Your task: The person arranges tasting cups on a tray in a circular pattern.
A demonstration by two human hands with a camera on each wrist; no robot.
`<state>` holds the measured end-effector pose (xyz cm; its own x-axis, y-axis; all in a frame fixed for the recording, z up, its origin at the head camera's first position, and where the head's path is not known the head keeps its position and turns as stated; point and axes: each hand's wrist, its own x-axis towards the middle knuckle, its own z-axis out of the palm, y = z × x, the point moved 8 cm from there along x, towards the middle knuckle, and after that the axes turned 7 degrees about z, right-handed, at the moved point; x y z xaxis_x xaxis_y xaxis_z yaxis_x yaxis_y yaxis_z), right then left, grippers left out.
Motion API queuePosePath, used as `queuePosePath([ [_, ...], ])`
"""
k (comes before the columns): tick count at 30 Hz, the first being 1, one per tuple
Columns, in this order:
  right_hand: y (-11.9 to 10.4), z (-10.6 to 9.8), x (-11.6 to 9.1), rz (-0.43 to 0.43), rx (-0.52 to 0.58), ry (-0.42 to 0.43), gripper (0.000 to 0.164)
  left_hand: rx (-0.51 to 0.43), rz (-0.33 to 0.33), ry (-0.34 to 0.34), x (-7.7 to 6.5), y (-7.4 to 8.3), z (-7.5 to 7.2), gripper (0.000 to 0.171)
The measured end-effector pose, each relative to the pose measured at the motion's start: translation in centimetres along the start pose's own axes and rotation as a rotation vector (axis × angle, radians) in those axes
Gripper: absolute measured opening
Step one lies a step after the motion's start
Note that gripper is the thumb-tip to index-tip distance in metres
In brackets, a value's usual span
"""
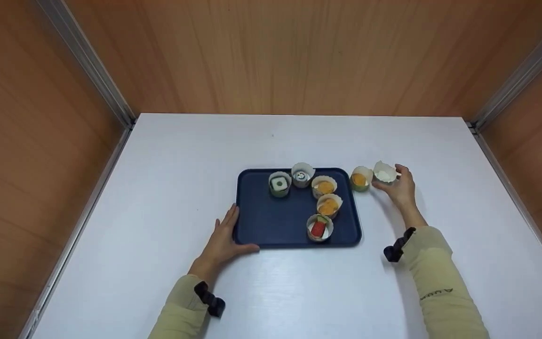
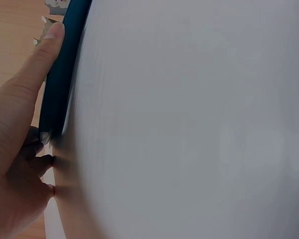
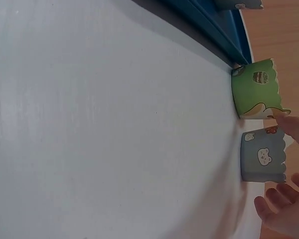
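Observation:
My left hand point(image 1: 219, 242) rests at the near left corner of a dark blue tray point(image 1: 271, 223), fingers along its side and thumb laid along the front rim. My right hand point(image 1: 402, 190) holds a pale blue-grey paper baking cup point(image 3: 263, 157) between thumb and fingers, right of the tray. White shows inside this cup. Close beside it stands a green paper cup point(image 1: 359, 181) with an orange topping. On the tray are two cups with orange toppings, a strawberry-topped cup point(image 1: 319, 229), a cup with a white square top point(image 1: 279, 184) and another pale cup point(image 1: 302, 175).
The tray and cups stand on a white table point(image 1: 177, 160). Wooden panels point(image 1: 271, 56) rise behind it and on both sides, with metal strips point(image 1: 87, 61) at the corners. A black wrist mount point(image 1: 210, 299) sits on each sleeve.

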<state>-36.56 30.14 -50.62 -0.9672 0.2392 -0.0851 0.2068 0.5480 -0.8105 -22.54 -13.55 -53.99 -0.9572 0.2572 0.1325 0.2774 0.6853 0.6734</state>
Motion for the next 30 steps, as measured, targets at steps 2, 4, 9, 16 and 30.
queuePosePath([
  [2, 0.22, 0.06, 0.21, 0.011, 0.007, -0.007, 0.081, -0.005, 0.000, -0.001, -0.03, -0.04, 0.02, 0.118],
  [4, 0.36, 0.10, 0.40, 0.017, 0.016, -0.011, 0.082, -0.009, 0.001, 0.001, -0.01, -0.08, 0.02, 0.117],
  [9, 0.74, 0.20, 0.82, 0.017, 0.018, -0.008, 0.082, -0.014, -0.005, -0.007, -0.03, -0.13, 0.07, 0.118],
  [16, 1.03, 0.41, 0.87, 0.012, 0.018, -0.010, 0.079, -0.009, 0.008, -0.006, -0.05, 0.02, 0.06, 0.116],
  [30, 1.05, 0.48, 0.90, 0.012, 0.030, 0.013, 0.070, -0.006, 0.011, -0.003, -0.07, 0.02, 0.02, 0.115],
])
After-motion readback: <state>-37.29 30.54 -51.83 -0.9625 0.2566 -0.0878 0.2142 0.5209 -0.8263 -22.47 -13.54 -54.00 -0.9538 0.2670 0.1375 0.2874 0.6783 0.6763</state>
